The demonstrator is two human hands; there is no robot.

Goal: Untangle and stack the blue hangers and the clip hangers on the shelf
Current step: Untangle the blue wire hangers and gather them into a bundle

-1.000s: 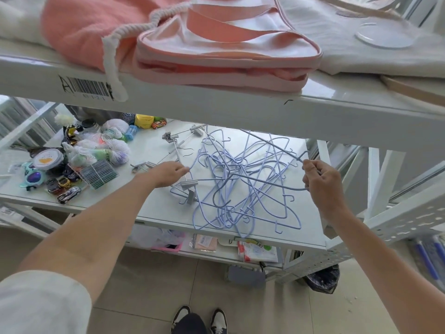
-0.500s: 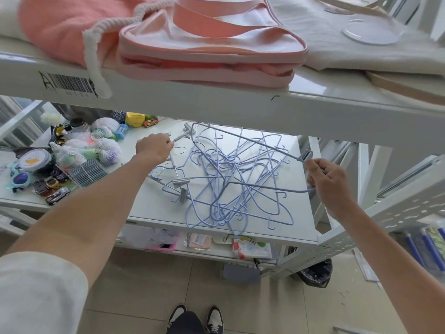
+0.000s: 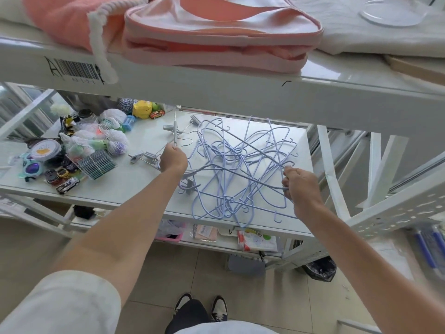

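Observation:
A tangled heap of blue wire hangers (image 3: 238, 169) lies on the white middle shelf (image 3: 144, 179), some ends overhanging its front edge. My right hand (image 3: 301, 183) is shut on the end of one blue hanger at the heap's right side. My left hand (image 3: 173, 159) is shut on a grey metal clip hanger (image 3: 174, 133), which stands nearly upright above the fist. More clip hangers (image 3: 142, 156) lie flat to the left of that hand, and one clip (image 3: 189, 185) shows under my left wrist.
Toy cars, sunglasses, net bags, a round tin (image 3: 45, 149) and a comb-like pack (image 3: 97, 163) crowd the shelf's left end. The upper shelf (image 3: 216, 85) hangs low overhead with pink bags (image 3: 216, 37). A white frame post (image 3: 332, 174) stands just right of my right hand.
My left hand has pulled the clip hanger up and away from the pile so it now stands upright. My right hand has kept its hold on the blue hanger's end.

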